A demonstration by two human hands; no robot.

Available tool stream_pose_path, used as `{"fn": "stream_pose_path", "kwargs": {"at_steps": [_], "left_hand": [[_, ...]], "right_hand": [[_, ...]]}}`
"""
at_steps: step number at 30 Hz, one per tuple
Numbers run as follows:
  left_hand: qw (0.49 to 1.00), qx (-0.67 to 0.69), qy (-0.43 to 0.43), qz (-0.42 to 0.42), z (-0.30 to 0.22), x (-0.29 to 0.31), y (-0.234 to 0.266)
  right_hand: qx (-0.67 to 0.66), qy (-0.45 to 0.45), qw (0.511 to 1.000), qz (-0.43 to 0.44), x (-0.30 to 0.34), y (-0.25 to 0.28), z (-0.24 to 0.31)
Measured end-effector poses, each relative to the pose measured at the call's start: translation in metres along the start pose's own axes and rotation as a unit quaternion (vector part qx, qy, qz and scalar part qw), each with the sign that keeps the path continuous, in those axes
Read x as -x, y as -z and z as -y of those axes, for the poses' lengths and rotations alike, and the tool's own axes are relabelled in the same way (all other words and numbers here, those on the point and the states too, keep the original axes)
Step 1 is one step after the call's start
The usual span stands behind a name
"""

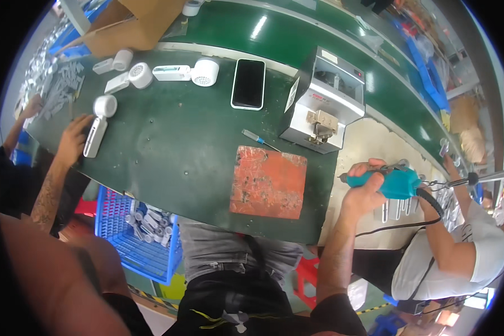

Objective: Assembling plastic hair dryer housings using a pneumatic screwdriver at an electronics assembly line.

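My right hand (pixel 365 187) is wrapped around the teal body of an electric screwdriver (pixel 400 183), its bit end pointing left above the pale sheet (pixel 353 224). A black cord runs from the tool's rear. My blurred left arm (pixel 61 274) fills the lower left corner, bent up close; its hand is outside the picture. Left of the right hand, a scuffed red-orange square pad (pixel 269 182) lies on the green table (pixel 168 162). A small screwdriver (pixel 260 139) with a blue-grey handle rests just beyond it.
A grey machine (pixel 326 101) stands behind the pad, beside a phone (pixel 248 84). Several white handheld fans (pixel 205 73) lie at the far left. A co-worker's hand (pixel 73 140) touches one fan (pixel 98 126). Below sits a blue crate (pixel 137 241) of parts. Another person (pixel 453 252) works at right.
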State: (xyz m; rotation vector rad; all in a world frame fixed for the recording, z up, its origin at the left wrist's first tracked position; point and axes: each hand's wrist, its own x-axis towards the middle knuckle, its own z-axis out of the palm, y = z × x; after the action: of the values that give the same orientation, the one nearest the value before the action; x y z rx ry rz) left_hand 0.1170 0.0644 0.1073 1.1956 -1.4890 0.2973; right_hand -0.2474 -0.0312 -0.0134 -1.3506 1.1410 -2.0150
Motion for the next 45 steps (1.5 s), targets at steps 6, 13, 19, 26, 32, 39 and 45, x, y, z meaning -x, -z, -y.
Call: {"fn": "stream_pose_path", "kwargs": {"at_steps": [6,13,19,26,32,39,45], "left_hand": [[0.98,0.054,-0.18,-0.068,0.03,-0.075,-0.008],[0.95,-0.105,-0.252,-0.152,0.0,-0.069,0.038],[0.975,-0.039,-0.213,-0.057,0.036,-0.083,0.082],[0.958,-0.072,-0.227,-0.158,0.018,-0.068,0.1],[0.951,-0.087,-0.241,-0.172,0.011,-0.067,0.148],[0.952,-0.08,-0.229,-0.187,-0.005,-0.061,0.154],[0.983,0.124,0.068,0.118,0.014,0.004,-0.005]], "right_hand": [[-0.033,0.006,0.999,0.006,0.03,0.006,-0.029],[0.014,0.032,0.998,-0.06,0.044,0.077,-0.043],[-0.038,-0.029,0.999,0.009,0.028,-0.019,-0.03],[-0.016,-0.008,1.0,-0.023,0.031,0.02,-0.049],[-0.013,-0.023,1.0,0.01,0.038,0.023,-0.041],[0.012,-0.025,0.999,0.021,0.025,0.02,-0.04],[0.041,-0.012,0.996,0.083,0.03,-0.005,-0.02]]}}
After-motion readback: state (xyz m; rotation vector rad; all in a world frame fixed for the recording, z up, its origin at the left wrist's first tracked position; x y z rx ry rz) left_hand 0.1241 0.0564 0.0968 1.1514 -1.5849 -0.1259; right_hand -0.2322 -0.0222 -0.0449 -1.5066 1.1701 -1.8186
